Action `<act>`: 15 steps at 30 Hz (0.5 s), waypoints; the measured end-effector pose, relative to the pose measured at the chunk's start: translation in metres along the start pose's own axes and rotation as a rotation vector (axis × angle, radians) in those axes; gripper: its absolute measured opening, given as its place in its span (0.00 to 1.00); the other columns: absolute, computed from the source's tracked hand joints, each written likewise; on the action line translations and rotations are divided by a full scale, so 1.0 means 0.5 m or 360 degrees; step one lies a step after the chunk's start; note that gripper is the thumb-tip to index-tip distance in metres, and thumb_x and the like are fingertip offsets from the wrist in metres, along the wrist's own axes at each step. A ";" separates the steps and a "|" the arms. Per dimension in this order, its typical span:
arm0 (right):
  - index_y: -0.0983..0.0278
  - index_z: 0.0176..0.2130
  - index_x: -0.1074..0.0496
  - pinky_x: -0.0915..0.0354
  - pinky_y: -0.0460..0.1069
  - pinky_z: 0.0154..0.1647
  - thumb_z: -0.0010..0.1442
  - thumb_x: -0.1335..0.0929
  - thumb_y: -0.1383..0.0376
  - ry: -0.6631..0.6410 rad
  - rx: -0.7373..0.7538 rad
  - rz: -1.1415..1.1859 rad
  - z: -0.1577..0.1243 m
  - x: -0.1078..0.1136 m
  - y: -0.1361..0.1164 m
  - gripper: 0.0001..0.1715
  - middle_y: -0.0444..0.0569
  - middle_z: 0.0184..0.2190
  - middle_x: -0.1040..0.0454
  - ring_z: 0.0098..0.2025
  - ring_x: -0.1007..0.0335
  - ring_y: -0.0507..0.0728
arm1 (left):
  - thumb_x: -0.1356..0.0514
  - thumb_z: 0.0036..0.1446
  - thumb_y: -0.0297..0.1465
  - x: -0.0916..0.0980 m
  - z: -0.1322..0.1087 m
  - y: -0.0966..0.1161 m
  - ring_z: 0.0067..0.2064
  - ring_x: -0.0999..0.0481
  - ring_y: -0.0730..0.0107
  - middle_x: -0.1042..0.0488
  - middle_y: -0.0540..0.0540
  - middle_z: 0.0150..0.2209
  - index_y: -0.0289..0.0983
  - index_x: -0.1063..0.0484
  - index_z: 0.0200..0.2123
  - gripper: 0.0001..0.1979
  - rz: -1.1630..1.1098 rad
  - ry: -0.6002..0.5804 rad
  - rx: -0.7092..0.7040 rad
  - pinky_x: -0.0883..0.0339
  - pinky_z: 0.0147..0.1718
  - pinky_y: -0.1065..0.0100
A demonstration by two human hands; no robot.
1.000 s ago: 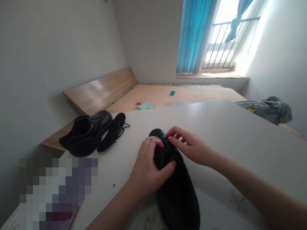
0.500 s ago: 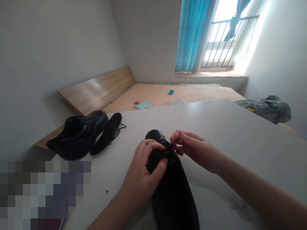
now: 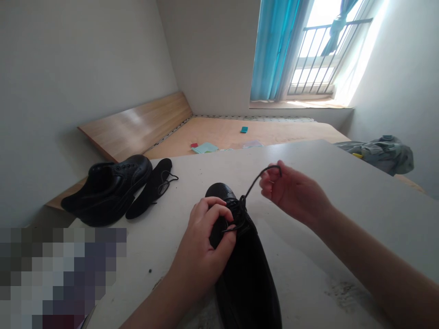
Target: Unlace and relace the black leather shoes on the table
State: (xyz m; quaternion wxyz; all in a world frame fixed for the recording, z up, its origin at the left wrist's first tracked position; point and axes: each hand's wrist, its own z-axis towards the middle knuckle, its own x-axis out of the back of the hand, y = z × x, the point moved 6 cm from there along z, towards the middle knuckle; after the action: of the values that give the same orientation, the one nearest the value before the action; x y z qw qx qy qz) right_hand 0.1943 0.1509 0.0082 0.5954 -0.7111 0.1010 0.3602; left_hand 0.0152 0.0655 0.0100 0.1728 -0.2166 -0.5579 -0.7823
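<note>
Left grip (image 3: pixel 207 233) pinches one strand of the lace (image 3: pixel 255 179) over the black shoe (image 3: pixel 250 272), apparently steadying it, toe pointing away, on the worktop (image 3: pixel 212 169). Right grip (image 3: pixel 297 192) holds another strand raised, seemingly keeping it clear of the strands below.

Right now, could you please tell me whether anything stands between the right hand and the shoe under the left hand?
Nothing visible does: the dark shoelace spans the gap from the right hand to the black lace-up shoe, whose left side the left hand partly covers.
</note>
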 end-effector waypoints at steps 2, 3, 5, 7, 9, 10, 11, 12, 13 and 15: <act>0.63 0.31 0.31 0.37 0.46 0.34 0.65 0.35 0.56 -0.0268 -0.0065 -0.0427 -0.007 -0.022 0.034 0.15 0.45 0.31 0.32 0.32 0.36 0.50 | 0.44 0.55 0.29 0.001 0.001 0.000 0.55 0.37 0.56 0.36 0.44 0.49 0.41 0.34 0.31 0.01 -0.0017 -0.0011 0.0011 0.44 0.55 0.54; 0.64 0.33 0.30 0.37 0.47 0.36 0.66 0.36 0.55 -0.0367 -0.0063 -0.0662 -0.012 -0.031 0.048 0.16 0.45 0.32 0.32 0.33 0.36 0.50 | 0.44 0.55 0.30 0.001 0.001 0.000 0.56 0.38 0.56 0.36 0.44 0.49 0.40 0.35 0.29 0.03 -0.0056 -0.0022 0.0025 0.44 0.56 0.54; 0.64 0.38 0.30 0.38 0.47 0.37 0.66 0.37 0.52 -0.0471 0.0008 -0.1059 -0.023 -0.047 0.065 0.18 0.45 0.32 0.33 0.34 0.37 0.50 | 0.44 0.56 0.32 0.003 0.002 -0.002 0.56 0.39 0.54 0.37 0.44 0.49 0.40 0.35 0.26 0.06 -0.0196 -0.0074 0.0087 0.46 0.58 0.53; 0.63 0.42 0.32 0.38 0.48 0.39 0.66 0.37 0.52 -0.0500 0.0136 -0.1318 -0.033 -0.060 0.064 0.17 0.46 0.34 0.34 0.37 0.37 0.51 | 0.44 0.57 0.35 0.001 0.001 -0.002 0.58 0.41 0.53 0.37 0.43 0.49 0.39 0.34 0.25 0.10 -0.0391 -0.0175 0.0157 0.48 0.59 0.53; 0.62 0.46 0.32 0.38 0.49 0.44 0.66 0.36 0.55 -0.0544 0.0291 -0.1482 -0.045 -0.074 0.054 0.15 0.48 0.41 0.34 0.43 0.36 0.53 | 0.44 0.57 0.36 0.001 -0.002 0.004 0.60 0.43 0.52 0.36 0.43 0.49 0.39 0.32 0.24 0.12 -0.0626 -0.0274 0.0178 0.48 0.59 0.55; 0.62 0.46 0.32 0.38 0.49 0.47 0.66 0.37 0.57 -0.0584 0.0361 -0.1550 -0.051 -0.081 0.049 0.14 0.49 0.44 0.35 0.47 0.37 0.54 | 0.44 0.58 0.37 0.004 -0.003 0.008 0.61 0.44 0.52 0.35 0.43 0.48 0.39 0.32 0.23 0.13 -0.0768 -0.0288 0.0173 0.47 0.59 0.56; 0.62 0.47 0.32 0.39 0.50 0.51 0.66 0.37 0.59 -0.0630 0.0423 -0.1606 -0.057 -0.088 0.045 0.13 0.50 0.47 0.36 0.50 0.38 0.55 | 0.44 0.59 0.38 0.009 -0.004 0.012 0.61 0.44 0.52 0.34 0.43 0.47 0.38 0.33 0.22 0.15 -0.0926 -0.0272 0.0171 0.46 0.58 0.58; 0.62 0.47 0.32 0.41 0.51 0.54 0.66 0.38 0.61 -0.0676 0.0476 -0.1659 -0.063 -0.095 0.043 0.12 0.51 0.49 0.37 0.52 0.39 0.55 | 0.45 0.60 0.39 0.016 -0.004 0.014 0.60 0.43 0.53 0.34 0.43 0.46 0.38 0.33 0.22 0.16 -0.1098 -0.0216 0.0179 0.44 0.57 0.59; 0.63 0.47 0.32 0.43 0.52 0.57 0.66 0.38 0.63 -0.0713 0.0521 -0.1723 -0.069 -0.102 0.042 0.11 0.51 0.50 0.37 0.53 0.40 0.56 | 0.45 0.61 0.38 0.026 -0.004 0.014 0.59 0.41 0.54 0.33 0.43 0.46 0.38 0.32 0.22 0.16 -0.1274 -0.0121 0.0184 0.43 0.57 0.59; 0.64 0.46 0.33 0.45 0.53 0.60 0.61 0.36 0.68 -0.0744 0.0622 -0.1892 -0.078 -0.113 0.046 0.11 0.52 0.51 0.38 0.55 0.42 0.57 | 0.47 0.62 0.36 0.052 -0.001 0.011 0.57 0.38 0.58 0.31 0.45 0.44 0.38 0.30 0.25 0.15 -0.1579 0.0151 0.0159 0.41 0.56 0.61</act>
State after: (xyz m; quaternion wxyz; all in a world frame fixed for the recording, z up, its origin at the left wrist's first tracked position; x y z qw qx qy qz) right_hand 0.1558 0.0926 0.0276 0.8166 -0.4280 -0.3765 0.0905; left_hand -0.0040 0.0625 0.0280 -0.1847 0.1192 -0.6221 -0.7515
